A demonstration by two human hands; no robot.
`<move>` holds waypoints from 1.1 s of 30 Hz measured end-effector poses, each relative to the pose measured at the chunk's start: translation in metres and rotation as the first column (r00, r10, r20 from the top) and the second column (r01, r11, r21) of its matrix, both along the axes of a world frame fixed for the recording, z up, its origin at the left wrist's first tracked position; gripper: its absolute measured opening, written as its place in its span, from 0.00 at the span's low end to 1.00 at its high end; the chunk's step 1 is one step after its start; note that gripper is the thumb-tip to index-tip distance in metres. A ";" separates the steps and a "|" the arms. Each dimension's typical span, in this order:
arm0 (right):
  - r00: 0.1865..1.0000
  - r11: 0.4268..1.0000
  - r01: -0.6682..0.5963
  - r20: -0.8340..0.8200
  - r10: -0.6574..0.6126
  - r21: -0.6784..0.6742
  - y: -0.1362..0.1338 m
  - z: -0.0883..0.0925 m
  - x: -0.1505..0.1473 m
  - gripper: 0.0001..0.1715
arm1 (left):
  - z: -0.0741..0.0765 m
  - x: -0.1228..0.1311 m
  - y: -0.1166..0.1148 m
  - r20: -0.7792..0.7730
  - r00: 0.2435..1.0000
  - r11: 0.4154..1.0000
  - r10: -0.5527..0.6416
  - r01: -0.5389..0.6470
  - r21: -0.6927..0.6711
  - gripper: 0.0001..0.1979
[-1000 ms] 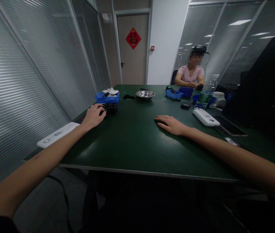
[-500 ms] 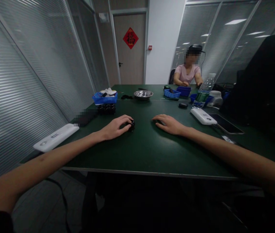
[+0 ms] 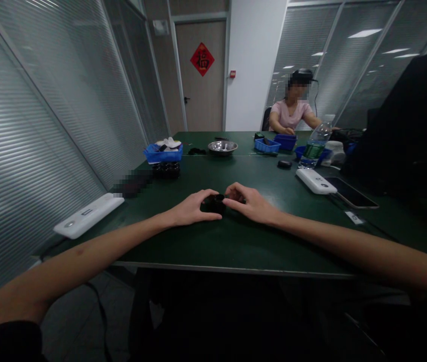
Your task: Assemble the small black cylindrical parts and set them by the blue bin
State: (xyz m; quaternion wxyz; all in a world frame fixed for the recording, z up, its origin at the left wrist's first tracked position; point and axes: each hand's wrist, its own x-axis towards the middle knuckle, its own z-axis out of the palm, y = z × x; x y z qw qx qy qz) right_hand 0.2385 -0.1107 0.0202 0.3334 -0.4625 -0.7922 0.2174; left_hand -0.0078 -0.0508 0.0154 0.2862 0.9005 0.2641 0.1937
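Note:
A small, glossy black object with a round top stands on the dark green table between my hands. Its exact kind is too dark to make out. My left hand curves around its left side, fingers behind and thumb in front. From the right, my right hand bends its fingers, and the thumb tip meets the rim of the black object. Part of that object is hidden behind the fingers.
Further left are a group of black pieces, a blue tray and a white power bank. A metal bowl lies ahead. To the right are a water bottle, another white device and a phone. A person sits opposite.
My left hand has moved right and nearer with the black object. My right hand has come left to meet it, its fingers now curled. The person opposite has stretched an arm sideways.

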 end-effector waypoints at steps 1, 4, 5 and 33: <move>1.000 1.000 0.000 -0.009 0.000 0.002 0.001 0.000 -0.003 0.21 | -0.001 0.001 0.001 -0.020 1.000 0.999 0.022 -0.022 0.030 0.33; 1.000 1.000 -0.005 -0.014 0.006 0.030 0.002 -0.002 -0.008 0.21 | -0.002 0.004 0.004 -0.033 0.999 0.999 0.035 -0.033 0.043 0.30; 1.000 0.999 -0.008 -0.011 0.008 0.040 0.002 -0.002 -0.008 0.21 | -0.003 0.005 0.004 -0.028 0.999 0.999 0.020 -0.019 0.030 0.29; 0.981 0.958 -0.187 0.082 0.173 0.218 -0.009 0.000 0.000 0.19 | 0.001 0.010 -0.002 0.025 0.998 0.989 -0.058 0.060 -0.133 0.26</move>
